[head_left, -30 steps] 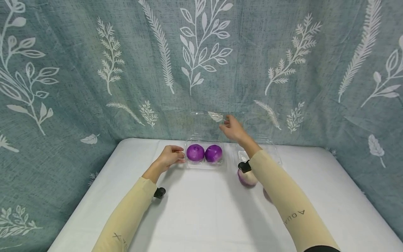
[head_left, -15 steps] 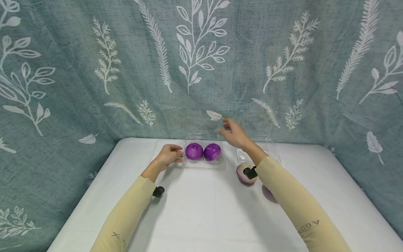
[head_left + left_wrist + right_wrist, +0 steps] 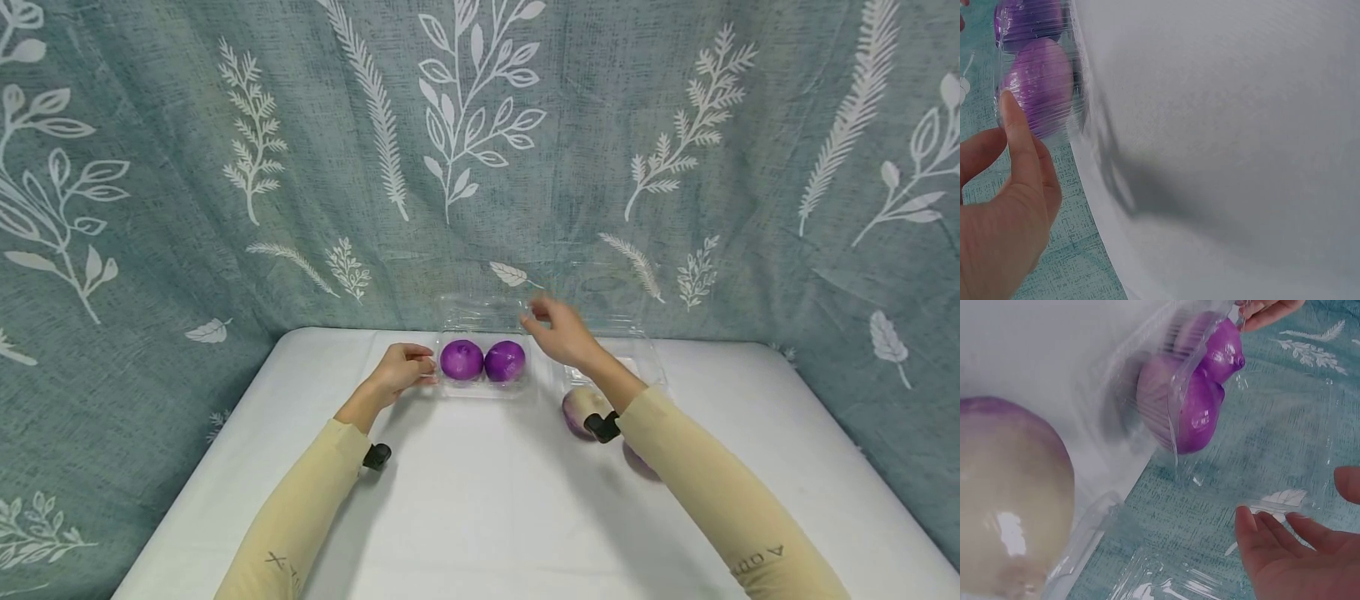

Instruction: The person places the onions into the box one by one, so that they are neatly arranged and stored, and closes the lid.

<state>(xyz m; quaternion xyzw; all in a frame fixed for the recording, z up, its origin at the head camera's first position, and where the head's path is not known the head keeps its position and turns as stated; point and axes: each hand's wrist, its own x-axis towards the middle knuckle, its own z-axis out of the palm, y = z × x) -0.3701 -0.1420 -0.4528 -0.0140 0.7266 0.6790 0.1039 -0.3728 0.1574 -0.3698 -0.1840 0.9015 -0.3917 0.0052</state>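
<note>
Two purple turnips (image 3: 505,361) sit side by side in a clear plastic clamshell container (image 3: 480,392), whose hinged lid (image 3: 483,315) stands raised at the back. My left hand (image 3: 406,367) holds the container's left end with its fingertips; in the left wrist view the index finger (image 3: 1019,134) lies against the clear wall. Beside the lid's right edge is my right hand (image 3: 558,333). In the right wrist view its thumb (image 3: 1349,482) stands apart from the relaxed fingers (image 3: 1272,540), close to the lid edge; contact cannot be made out.
A second clear container (image 3: 651,354) stands to the right, partly behind the right forearm. A purple-and-white turnip (image 3: 579,408) lies in front of it, and another turnip (image 3: 637,461) is partly hidden by the right sleeve. A patterned curtain (image 3: 480,217) hangs behind the white table (image 3: 465,492).
My right hand has moved slightly down, and the lid beside it has tilted, now showing lower. My left hand stays at the container's left end. The view has shifted slightly.
</note>
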